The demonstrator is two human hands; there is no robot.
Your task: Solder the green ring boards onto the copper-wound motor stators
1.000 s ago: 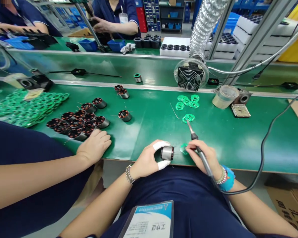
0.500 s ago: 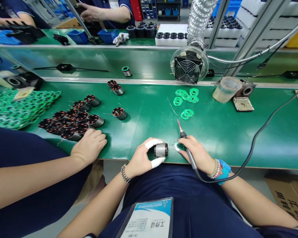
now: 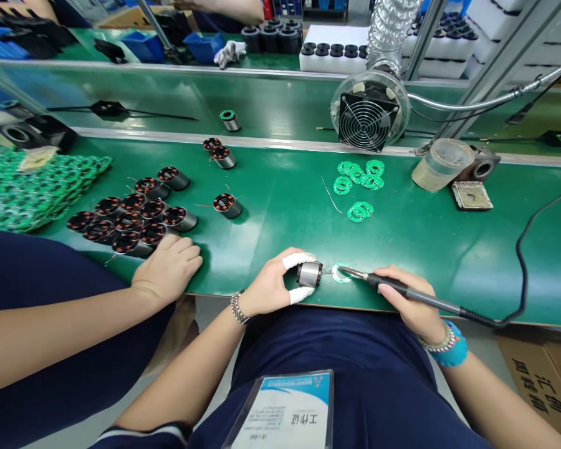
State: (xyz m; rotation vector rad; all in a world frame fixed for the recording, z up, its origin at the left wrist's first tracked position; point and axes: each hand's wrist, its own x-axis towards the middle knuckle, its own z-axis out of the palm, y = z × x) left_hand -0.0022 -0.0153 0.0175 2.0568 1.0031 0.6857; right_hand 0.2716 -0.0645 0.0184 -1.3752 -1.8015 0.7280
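While holding soldering iron (image 3: 418, 297) in closed right hand (image 3: 419, 317), stator (image 3: 310, 274) in half-curled left hand (image 3: 267, 287), grip sides: probably heavy, fragile-wired.

The badge (image 3: 280, 411) says 工作证 in big dark writing. The pale letters on its blue top (image 3: 326, 393) and the tiny lines are too blurry to read. The brown box (image 3: 533, 368) has big black writing; only 汇 is clear.

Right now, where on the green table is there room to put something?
Between the lone coil and the wire, or between the rings and cup. It's crowded left, with bunched coils and the board pile, and around the iron.
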